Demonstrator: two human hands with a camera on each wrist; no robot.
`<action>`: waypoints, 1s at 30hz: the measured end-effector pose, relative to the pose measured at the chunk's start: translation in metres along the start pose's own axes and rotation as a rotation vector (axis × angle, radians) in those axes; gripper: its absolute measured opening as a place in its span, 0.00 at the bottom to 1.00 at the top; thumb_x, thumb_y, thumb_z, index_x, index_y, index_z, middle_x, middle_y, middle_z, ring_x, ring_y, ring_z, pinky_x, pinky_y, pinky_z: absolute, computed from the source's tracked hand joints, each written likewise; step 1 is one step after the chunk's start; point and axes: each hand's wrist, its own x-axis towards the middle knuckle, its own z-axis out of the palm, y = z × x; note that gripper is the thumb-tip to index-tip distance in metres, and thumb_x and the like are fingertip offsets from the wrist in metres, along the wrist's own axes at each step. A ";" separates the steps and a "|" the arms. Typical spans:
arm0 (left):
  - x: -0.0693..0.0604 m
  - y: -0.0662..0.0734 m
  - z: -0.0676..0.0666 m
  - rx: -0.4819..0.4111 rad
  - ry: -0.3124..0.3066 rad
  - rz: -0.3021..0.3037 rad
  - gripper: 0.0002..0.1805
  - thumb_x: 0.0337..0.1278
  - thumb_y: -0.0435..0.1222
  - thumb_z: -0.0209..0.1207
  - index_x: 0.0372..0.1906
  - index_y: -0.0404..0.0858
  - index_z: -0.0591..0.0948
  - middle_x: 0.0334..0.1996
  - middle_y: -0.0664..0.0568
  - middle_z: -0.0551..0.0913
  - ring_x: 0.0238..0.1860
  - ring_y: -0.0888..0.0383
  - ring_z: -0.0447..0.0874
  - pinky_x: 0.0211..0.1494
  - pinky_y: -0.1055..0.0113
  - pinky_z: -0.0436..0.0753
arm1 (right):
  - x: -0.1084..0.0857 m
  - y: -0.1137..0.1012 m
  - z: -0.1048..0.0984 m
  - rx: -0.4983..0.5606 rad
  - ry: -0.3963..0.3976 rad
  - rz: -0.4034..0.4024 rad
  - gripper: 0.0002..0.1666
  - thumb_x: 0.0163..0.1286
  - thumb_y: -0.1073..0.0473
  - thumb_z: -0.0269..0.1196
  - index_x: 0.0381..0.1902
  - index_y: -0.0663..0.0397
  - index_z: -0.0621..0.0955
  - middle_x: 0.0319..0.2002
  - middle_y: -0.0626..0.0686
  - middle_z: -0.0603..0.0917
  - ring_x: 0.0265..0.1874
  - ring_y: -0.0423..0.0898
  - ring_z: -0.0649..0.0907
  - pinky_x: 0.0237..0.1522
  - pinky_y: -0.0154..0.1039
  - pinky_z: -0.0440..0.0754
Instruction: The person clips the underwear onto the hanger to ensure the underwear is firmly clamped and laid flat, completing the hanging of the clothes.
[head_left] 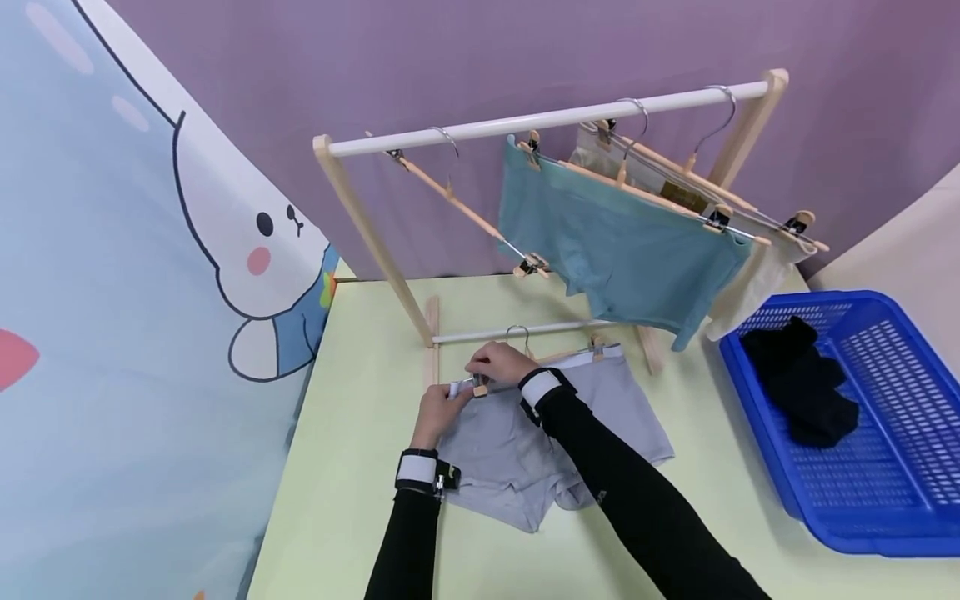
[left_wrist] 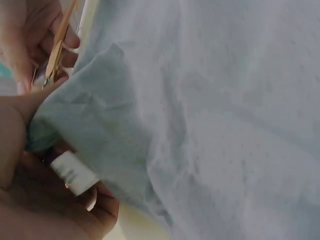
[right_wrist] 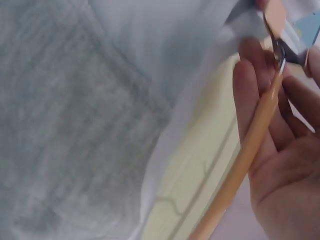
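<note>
Pale grey shorts (head_left: 502, 442) lie on the table with their waistband toward the rack. My left hand (head_left: 437, 410) pinches the waistband's left corner; in the left wrist view a white label (left_wrist: 75, 172) shows by its fingers. My right hand (head_left: 501, 362) pinches the left clip (head_left: 480, 387) of a wooden clip hanger at that corner. Behind the right fingers runs the hanger's wooden bar (right_wrist: 250, 142) in the right wrist view. The hanger's other clip (head_left: 597, 346) sits on the right end of the waistband. Whether the left clip has closed on cloth cannot be told.
A rack with a white rail (head_left: 540, 122) stands behind the hands. From it hang a bare clip hanger (head_left: 450, 196), blue-green shorts (head_left: 607, 250) and a cream garment (head_left: 738, 292). At right, a blue basket (head_left: 787, 508) holds black cloth (head_left: 802, 392).
</note>
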 end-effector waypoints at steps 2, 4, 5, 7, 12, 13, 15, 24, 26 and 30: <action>0.002 0.000 0.000 -0.002 -0.015 0.001 0.18 0.61 0.42 0.65 0.19 0.38 0.77 0.15 0.57 0.69 0.16 0.61 0.64 0.20 0.68 0.62 | 0.002 0.002 -0.004 -0.005 -0.045 0.002 0.17 0.78 0.54 0.55 0.40 0.58 0.86 0.28 0.49 0.86 0.27 0.40 0.83 0.35 0.34 0.81; 0.003 -0.001 0.000 0.002 -0.037 -0.007 0.19 0.60 0.41 0.64 0.17 0.39 0.74 0.14 0.57 0.67 0.16 0.61 0.63 0.20 0.68 0.62 | 0.003 0.003 -0.006 -0.004 -0.061 -0.006 0.16 0.77 0.54 0.56 0.41 0.59 0.86 0.29 0.50 0.86 0.27 0.40 0.83 0.35 0.34 0.81; 0.003 0.000 0.000 0.004 -0.055 -0.012 0.19 0.60 0.40 0.63 0.17 0.39 0.73 0.14 0.57 0.66 0.16 0.61 0.63 0.21 0.69 0.62 | 0.003 0.003 -0.007 0.004 -0.057 -0.010 0.15 0.77 0.55 0.57 0.43 0.59 0.86 0.31 0.51 0.86 0.28 0.40 0.83 0.36 0.34 0.81; 0.002 0.001 0.000 0.015 -0.088 -0.002 0.16 0.60 0.39 0.61 0.19 0.38 0.73 0.16 0.57 0.67 0.18 0.61 0.64 0.22 0.68 0.63 | 0.002 0.003 -0.008 0.027 -0.021 -0.027 0.14 0.76 0.55 0.58 0.44 0.59 0.85 0.34 0.52 0.87 0.31 0.41 0.84 0.37 0.35 0.81; -0.001 0.003 -0.001 0.026 -0.133 0.032 0.11 0.63 0.36 0.57 0.39 0.35 0.86 0.32 0.49 0.83 0.32 0.57 0.77 0.35 0.65 0.75 | -0.002 0.002 -0.005 0.076 0.112 -0.087 0.11 0.76 0.56 0.58 0.41 0.57 0.84 0.36 0.52 0.87 0.36 0.44 0.85 0.42 0.40 0.79; -0.002 0.003 -0.002 0.020 -0.125 0.039 0.12 0.64 0.36 0.56 0.44 0.35 0.86 0.38 0.47 0.85 0.36 0.56 0.79 0.39 0.63 0.77 | -0.003 0.002 -0.004 0.075 0.136 -0.097 0.12 0.76 0.56 0.58 0.41 0.57 0.84 0.36 0.51 0.87 0.37 0.44 0.85 0.43 0.40 0.79; -0.003 0.005 -0.002 0.001 -0.101 0.034 0.14 0.66 0.37 0.56 0.48 0.35 0.86 0.44 0.45 0.86 0.43 0.53 0.82 0.46 0.59 0.79 | -0.003 0.002 -0.003 0.077 0.176 -0.114 0.12 0.76 0.57 0.58 0.42 0.58 0.85 0.36 0.51 0.87 0.36 0.45 0.84 0.43 0.41 0.78; -0.001 0.007 0.004 -0.072 0.034 0.070 0.12 0.68 0.38 0.60 0.44 0.34 0.87 0.44 0.43 0.88 0.49 0.47 0.84 0.55 0.51 0.79 | -0.002 0.001 0.002 0.087 0.306 -0.149 0.15 0.75 0.55 0.59 0.46 0.58 0.87 0.42 0.51 0.89 0.42 0.46 0.86 0.48 0.42 0.81; -0.001 0.007 0.007 -0.087 0.060 0.101 0.12 0.69 0.38 0.60 0.44 0.33 0.87 0.43 0.42 0.88 0.50 0.45 0.85 0.55 0.50 0.79 | -0.003 0.002 0.003 0.089 0.335 -0.143 0.16 0.74 0.55 0.60 0.48 0.58 0.87 0.44 0.52 0.89 0.45 0.46 0.86 0.49 0.43 0.82; -0.001 0.006 0.011 -0.098 0.149 0.133 0.12 0.69 0.37 0.59 0.42 0.32 0.87 0.41 0.41 0.88 0.47 0.45 0.86 0.52 0.51 0.80 | -0.004 0.003 0.006 0.104 0.374 -0.166 0.15 0.73 0.56 0.61 0.48 0.60 0.87 0.44 0.53 0.89 0.44 0.48 0.87 0.48 0.44 0.82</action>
